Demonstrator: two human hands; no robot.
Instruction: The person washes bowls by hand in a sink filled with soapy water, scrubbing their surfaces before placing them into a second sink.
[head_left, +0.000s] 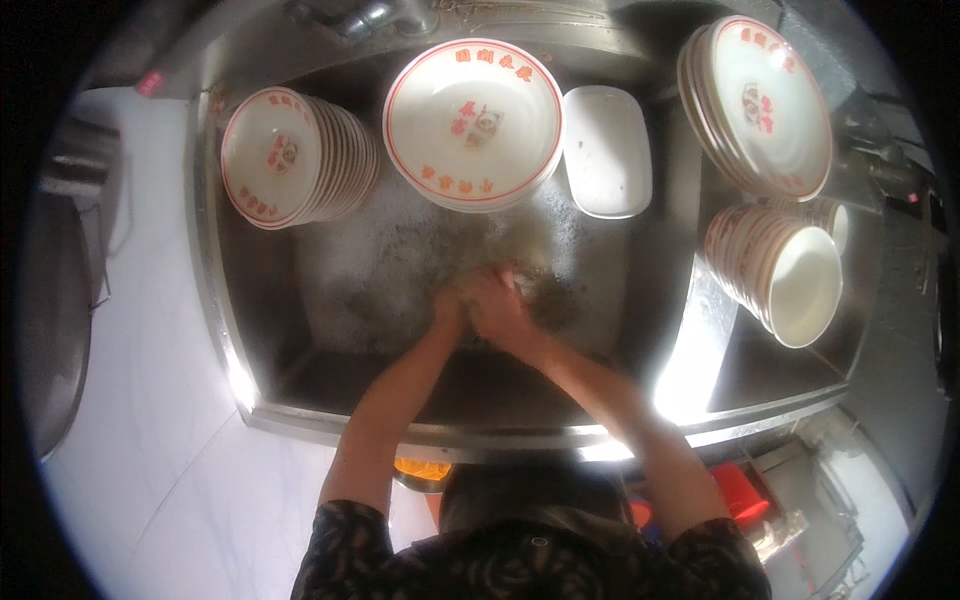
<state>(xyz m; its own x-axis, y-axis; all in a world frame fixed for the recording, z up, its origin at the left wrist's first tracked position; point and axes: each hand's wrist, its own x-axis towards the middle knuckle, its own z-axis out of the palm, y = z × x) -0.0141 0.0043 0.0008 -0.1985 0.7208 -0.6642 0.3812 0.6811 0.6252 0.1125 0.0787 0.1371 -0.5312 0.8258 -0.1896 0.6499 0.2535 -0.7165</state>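
Note:
Both my hands are close together, low over the bottom of a stainless steel sink (360, 292) with a wet, murky surface. My left hand (451, 300) lies partly behind my right hand (499, 307), and its fingers are hard to make out. A small pale blur shows by the right fingertips; whether it is a cloth, foam or water is unclear. Beyond my hands stand a few stacked large white bowls (474, 124) with red rims, a white rectangular dish (609, 154) to their right, and a tall stack of smaller white bowls (274, 157) on the left.
Stacked white plates (772, 109) lean at the right, above nested white bowls (806, 285) in a second basin. A bright steel divider (694, 360) separates the basins. A metal faucet (375, 19) is at the back. A white counter (150, 300) flanks the left side.

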